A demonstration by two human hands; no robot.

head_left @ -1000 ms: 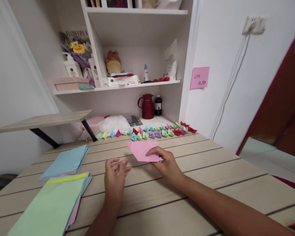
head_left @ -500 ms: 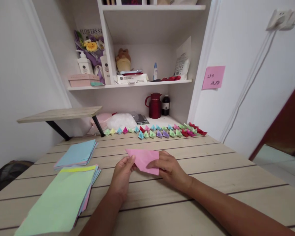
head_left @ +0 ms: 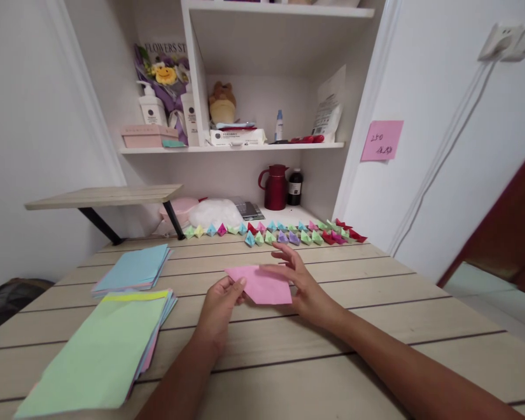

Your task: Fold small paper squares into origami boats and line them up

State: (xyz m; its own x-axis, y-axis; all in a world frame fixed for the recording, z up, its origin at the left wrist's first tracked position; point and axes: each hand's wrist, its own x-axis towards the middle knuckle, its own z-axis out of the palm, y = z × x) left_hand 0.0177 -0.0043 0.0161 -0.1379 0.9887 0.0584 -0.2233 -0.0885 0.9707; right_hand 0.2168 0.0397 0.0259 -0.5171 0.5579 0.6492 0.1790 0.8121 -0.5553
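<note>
A partly folded sheet of pink paper [head_left: 269, 289] is held above the wooden table, with a slanted left end and a straight right part. My left hand [head_left: 223, 300] pinches its left end between thumb and fingers. At the right edge is my right hand [head_left: 304, 286], fingers spread apart, the index finger reaching along the paper's top edge. Whether its thumb touches the paper's back, I cannot tell. Beyond both hands, small folded paper boats [head_left: 282, 237] in several colours stand in rows at the table's far side.
To the left lie a stack of green-topped paper [head_left: 96, 350] and a smaller blue-topped stack [head_left: 135, 268]. A small raised wooden shelf [head_left: 105, 197] on black legs stands behind them. On the cabinet floor are a red jug [head_left: 275, 189] and a dark bottle [head_left: 294, 188].
My right hand has loosened from the paper's right edge, its fingers spreading and rising to the top edge. The paper has turned slightly flatter; my left hand keeps its pinch.
</note>
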